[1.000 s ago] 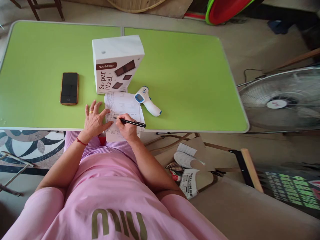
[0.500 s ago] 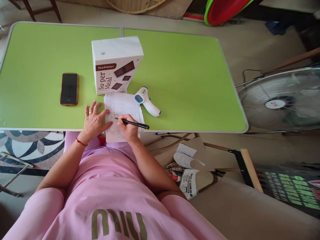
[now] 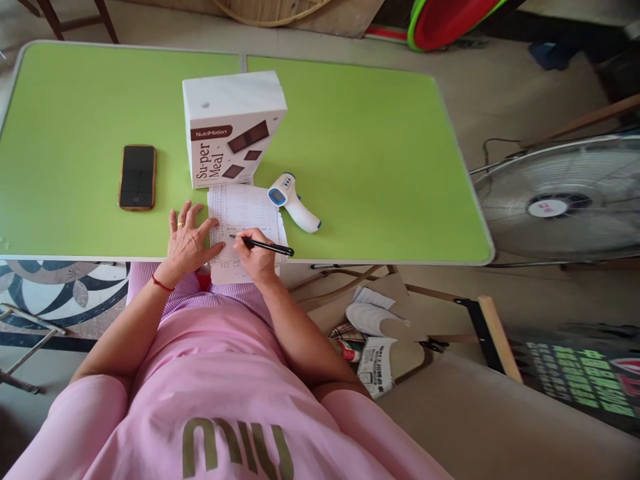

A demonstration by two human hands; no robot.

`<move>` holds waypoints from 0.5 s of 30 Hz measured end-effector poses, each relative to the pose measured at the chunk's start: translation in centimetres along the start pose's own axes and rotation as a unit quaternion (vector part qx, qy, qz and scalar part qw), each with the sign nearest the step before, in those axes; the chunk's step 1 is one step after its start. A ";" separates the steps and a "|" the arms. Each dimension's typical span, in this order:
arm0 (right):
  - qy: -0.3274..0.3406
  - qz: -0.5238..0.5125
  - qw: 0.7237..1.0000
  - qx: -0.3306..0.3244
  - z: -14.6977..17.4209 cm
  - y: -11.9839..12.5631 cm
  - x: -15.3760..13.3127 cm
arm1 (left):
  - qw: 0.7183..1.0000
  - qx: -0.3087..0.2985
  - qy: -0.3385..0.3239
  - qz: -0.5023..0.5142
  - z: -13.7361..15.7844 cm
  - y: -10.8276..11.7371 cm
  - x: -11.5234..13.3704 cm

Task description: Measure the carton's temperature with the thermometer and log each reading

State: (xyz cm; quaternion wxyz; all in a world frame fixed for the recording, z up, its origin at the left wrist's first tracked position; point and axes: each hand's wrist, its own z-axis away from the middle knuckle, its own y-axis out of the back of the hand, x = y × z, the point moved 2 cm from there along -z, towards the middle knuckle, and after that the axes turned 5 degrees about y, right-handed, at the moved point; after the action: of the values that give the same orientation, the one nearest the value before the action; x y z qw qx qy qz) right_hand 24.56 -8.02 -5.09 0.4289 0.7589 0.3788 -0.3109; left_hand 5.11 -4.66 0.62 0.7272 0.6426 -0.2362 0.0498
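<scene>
My right hand (image 3: 256, 255) is closed around a black pen (image 3: 261, 245), its tip touching the paper sheet (image 3: 243, 213) that lies at the near edge of the green table (image 3: 370, 160) and hangs a little over it toward my lap. My left hand (image 3: 187, 241) lies flat and released, fingers spread, palm on the table with the thumb pressing the sheet's left edge; there is a ring on one finger and a red cord at the wrist. Just beyond the sheet stands a white box (image 3: 231, 130), upright, its near bottom edge touching the paper's far end. A white and blue handheld thermometer (image 3: 293, 202) lies just beside the sheet on the right. A dark phone (image 3: 137, 177) lies face up well to the left of the box. Off the table's right end stands a fan (image 3: 560, 200).
</scene>
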 end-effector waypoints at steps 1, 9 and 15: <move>-0.002 -0.001 1.000 -0.003 0.0 0.0 0.0 | 1.000 0.000 0.000 0.000 0.0 0.0 0.0; -0.026 -0.029 0.999 -0.002 0.1 0.2 0.2 | 1.000 -0.005 0.001 -0.004 0.0 0.2 0.2; 0.000 -0.041 0.999 -0.012 0.1 0.2 0.1 | 1.000 -0.012 0.008 -0.009 0.0 0.2 0.3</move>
State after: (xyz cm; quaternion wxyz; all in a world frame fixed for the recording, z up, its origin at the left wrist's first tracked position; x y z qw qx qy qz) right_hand 24.80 -8.16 -5.15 0.4244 0.7377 0.4133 -0.3238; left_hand 5.26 -4.69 0.95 0.7373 0.6355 -0.2247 0.0455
